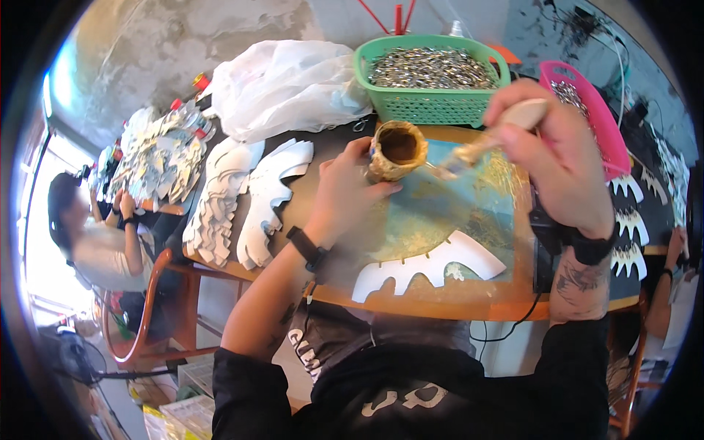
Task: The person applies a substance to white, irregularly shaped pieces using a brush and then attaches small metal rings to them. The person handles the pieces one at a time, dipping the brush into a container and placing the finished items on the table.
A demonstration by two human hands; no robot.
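Note:
My left hand (339, 183) is wrapped around the side of a small glue-crusted can (381, 165) that holds brown liquid or paste. In my right hand (561, 158) is a brush (477, 150) with a pale wooden handle, pinched between thumb and fingers. Its blurred bristle end points left, just beside the can's rim. Below the can, a white scalloped piece (389, 275) lies flat on a stained blue-and-tan work board (469, 213). Small dark marks run along that piece's upper curved edge.
Stacks of white scalloped pieces (268, 194) stand to the left. Behind are a white plastic bag (282, 84) and a green basket (433, 97) of small metal parts. A pink basket (612, 147) and more scalloped pieces (629, 227) are at right. Another person (110, 249) sits far left.

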